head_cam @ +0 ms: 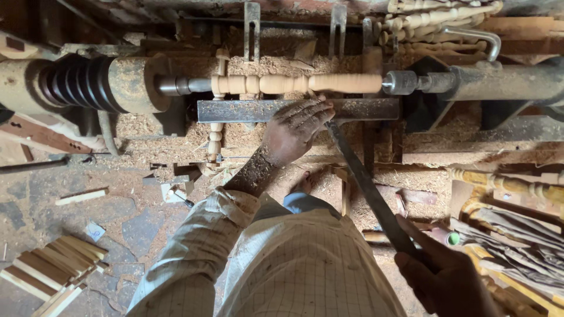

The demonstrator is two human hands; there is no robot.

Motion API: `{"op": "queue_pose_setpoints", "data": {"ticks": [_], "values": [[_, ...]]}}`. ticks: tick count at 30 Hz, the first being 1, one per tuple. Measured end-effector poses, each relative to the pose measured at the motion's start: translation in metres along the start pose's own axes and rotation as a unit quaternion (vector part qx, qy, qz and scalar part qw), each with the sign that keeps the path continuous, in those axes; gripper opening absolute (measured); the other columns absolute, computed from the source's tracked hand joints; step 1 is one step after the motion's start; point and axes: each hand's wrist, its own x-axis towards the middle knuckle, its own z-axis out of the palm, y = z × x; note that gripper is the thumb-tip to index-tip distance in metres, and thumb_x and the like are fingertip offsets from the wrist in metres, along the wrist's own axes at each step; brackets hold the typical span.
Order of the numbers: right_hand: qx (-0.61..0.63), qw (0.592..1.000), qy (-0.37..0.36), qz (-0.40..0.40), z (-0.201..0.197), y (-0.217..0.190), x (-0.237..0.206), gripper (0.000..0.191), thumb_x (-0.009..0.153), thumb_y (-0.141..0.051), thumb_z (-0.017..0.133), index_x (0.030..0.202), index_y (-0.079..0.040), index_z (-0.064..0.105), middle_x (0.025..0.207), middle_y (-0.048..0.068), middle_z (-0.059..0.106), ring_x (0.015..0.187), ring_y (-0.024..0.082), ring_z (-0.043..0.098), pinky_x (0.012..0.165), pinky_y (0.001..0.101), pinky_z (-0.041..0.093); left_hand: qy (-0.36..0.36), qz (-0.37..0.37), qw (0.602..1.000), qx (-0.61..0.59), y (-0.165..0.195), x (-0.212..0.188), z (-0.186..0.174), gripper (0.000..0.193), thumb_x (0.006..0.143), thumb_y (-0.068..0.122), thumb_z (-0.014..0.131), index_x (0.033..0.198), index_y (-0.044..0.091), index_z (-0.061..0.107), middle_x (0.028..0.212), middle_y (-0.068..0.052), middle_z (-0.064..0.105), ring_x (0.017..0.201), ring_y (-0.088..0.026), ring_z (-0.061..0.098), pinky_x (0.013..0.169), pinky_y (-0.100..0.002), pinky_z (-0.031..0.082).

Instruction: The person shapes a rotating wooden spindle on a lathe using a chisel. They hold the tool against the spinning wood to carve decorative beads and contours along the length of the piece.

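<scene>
Down at the lathe, bearing the left hand (296, 126) on the flat metal tool rest (247, 110), fingers together and curled over the upper end of a long dark chisel (367, 185), pinning it against the rest. Gripping the lower end of that chisel in the right hand (440, 273) at the bottom right, fingers wrapped tightly round the handle. Slanting up and to the left from that hand, crossing the rest and meeting the pale wooden spindle (296, 84) just beside the left fingertips; blade tip hidden under the fingers, so impossible to tell exactly where it is touching.

Lying level between the dark grooved pulley (79, 84) on the left and the metal tailstock centre (402, 82) on the right, just above the rest: beads and coves already showing on the left part of the spindle, a plain cylinder on the right part. Wearing a pale checked shirt (294, 264), sleeve rolled up on the left forearm.

Lying thick under the lathe bed, wood shavings (176, 132). Stacking at the top right and along the right edge, finished turned spindles (435, 20). Resting on the floor at the lower left, a bundle of square wooden sticks (56, 267).
</scene>
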Motion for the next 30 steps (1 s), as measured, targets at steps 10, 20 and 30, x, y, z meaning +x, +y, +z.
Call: {"op": "queue_pose_setpoints", "data": {"ticks": [10,20,30], "values": [[0.017,0.999,0.01,0.034,0.01,-0.02,-0.02,0.071,0.091,-0.022,0.076,0.157,-0.026,0.051,0.052,0.005,0.053,0.042,0.015,0.048,0.04,0.0332,0.043,0.043,0.147,0.983,-0.097,-0.009,0.011,-0.007,0.033,0.105,0.015,0.071,0.137,0.018,0.065,0.134,-0.004,0.073,0.123,-0.018,0.074,0.101,-0.035,0.068],[0.029,0.995,0.099,0.008,0.046,-0.013,-0.034,0.065,0.086,-0.022,0.077,0.148,-0.025,0.058,0.056,0.002,0.058,0.048,0.011,0.05,0.047,0.0285,0.045,-0.034,0.144,0.978,-0.145,0.0,0.015,-0.018,0.026,0.104,0.019,0.073,0.13,0.019,0.072,0.136,-0.006,0.072,0.12,-0.019,0.071,0.096,-0.034,0.061],[0.007,0.994,0.108,0.03,0.029,-0.002,-0.03,0.065,0.09,-0.025,0.076,0.151,-0.027,0.056,0.058,0.006,0.057,0.046,0.014,0.047,0.042,0.0329,0.042,-0.04,0.136,0.974,-0.175,0.026,0.035,-0.03,0.026,0.1,0.014,0.069,0.127,0.013,0.071,0.129,-0.009,0.073,0.119,-0.026,0.071,0.104,-0.04,0.061]]}}
